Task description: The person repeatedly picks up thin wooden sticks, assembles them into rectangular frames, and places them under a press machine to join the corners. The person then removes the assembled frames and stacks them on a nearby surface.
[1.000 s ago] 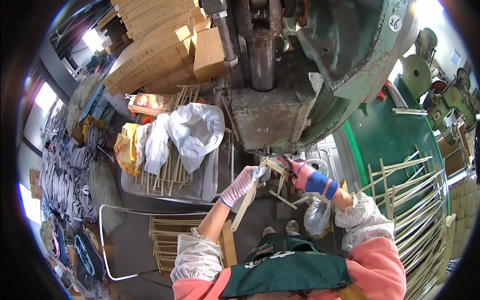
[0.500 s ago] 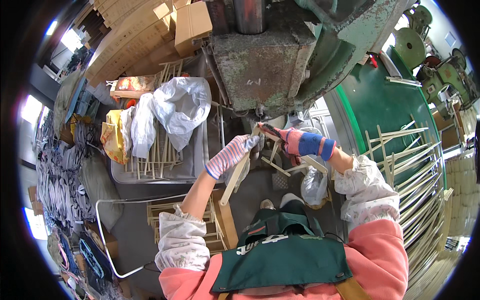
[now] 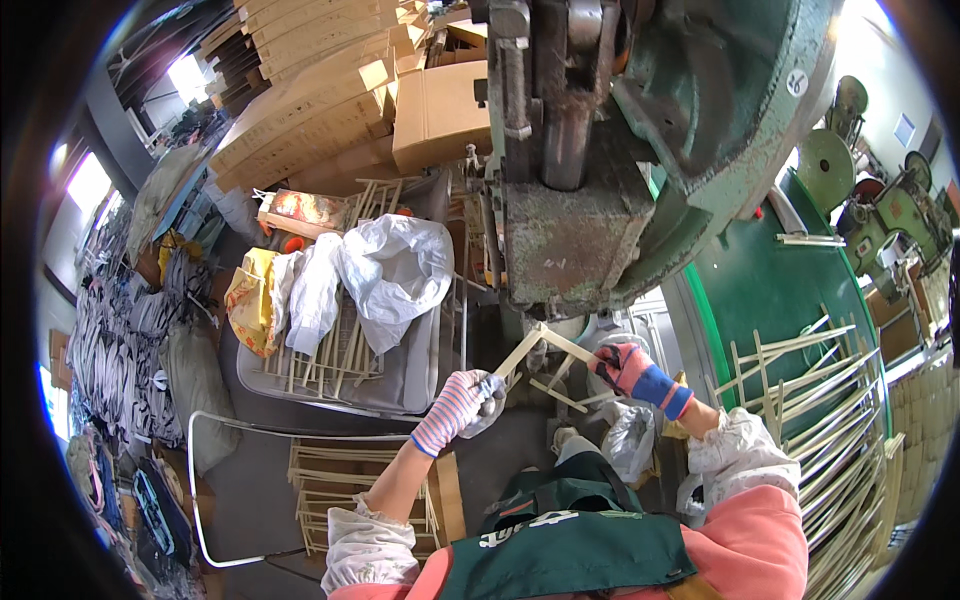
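Two flat cream strips (image 3: 519,352) meet end to end in a peaked joint just below the press head (image 3: 578,245). My left hand (image 3: 468,405), in a striped glove with grey fingers, is closed on the lower end of the left strip. The right strip (image 3: 567,346) slopes down into my right hand (image 3: 635,372), whose red and blue glove is closed around its end. My fingertips are partly hidden on both sides. Whether the joint touches the machine, I cannot tell.
A grey tub (image 3: 400,398) with cream strips and a white sack (image 3: 395,275) stands to the left. On the right, many strips (image 3: 830,430) are piled by a green table (image 3: 775,275). A bent white metal tube (image 3: 193,490) and a box of strips (image 3: 455,495) lie lower left.
My hands have moved apart and down from the press head, and the joined strips now show in a wide peak between them. The view has also tilted upward.
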Motion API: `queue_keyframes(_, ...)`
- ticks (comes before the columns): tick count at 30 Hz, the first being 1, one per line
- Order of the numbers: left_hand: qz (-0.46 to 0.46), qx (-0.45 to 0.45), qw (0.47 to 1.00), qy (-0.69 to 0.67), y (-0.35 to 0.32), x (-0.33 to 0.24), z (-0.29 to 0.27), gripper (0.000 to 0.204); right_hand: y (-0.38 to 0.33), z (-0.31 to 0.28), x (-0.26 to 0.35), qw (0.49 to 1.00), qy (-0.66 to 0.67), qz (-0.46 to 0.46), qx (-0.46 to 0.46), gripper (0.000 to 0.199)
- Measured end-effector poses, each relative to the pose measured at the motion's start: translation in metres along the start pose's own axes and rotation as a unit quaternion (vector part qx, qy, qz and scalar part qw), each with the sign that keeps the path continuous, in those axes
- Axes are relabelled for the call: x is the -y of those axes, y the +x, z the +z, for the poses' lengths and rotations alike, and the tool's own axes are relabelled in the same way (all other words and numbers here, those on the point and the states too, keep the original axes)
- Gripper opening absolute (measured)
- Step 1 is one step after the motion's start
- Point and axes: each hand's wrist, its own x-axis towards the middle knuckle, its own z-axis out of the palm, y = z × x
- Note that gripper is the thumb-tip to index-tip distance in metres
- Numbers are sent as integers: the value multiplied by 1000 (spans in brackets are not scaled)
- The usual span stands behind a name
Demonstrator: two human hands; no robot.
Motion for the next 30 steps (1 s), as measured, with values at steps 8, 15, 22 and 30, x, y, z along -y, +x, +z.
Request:
queue_keyframes(8,-19,27,999,14,-7,-26,-8,28,6,-5,5,998,-51,19,19,11)
queue_keyframes(15,-71,62,995,-26,-5,-25,-14,30,3,-3,3,998,-17,48,47,14)
queue_keyframes(22,-60,77,995,19,-5,-38,-24,26,2,-19,20,992,68,78,75,14)
queue_keyframes(30,173,-281,764,554,-43,-32,12,48,-49,3,61,930,265,95,237,35)
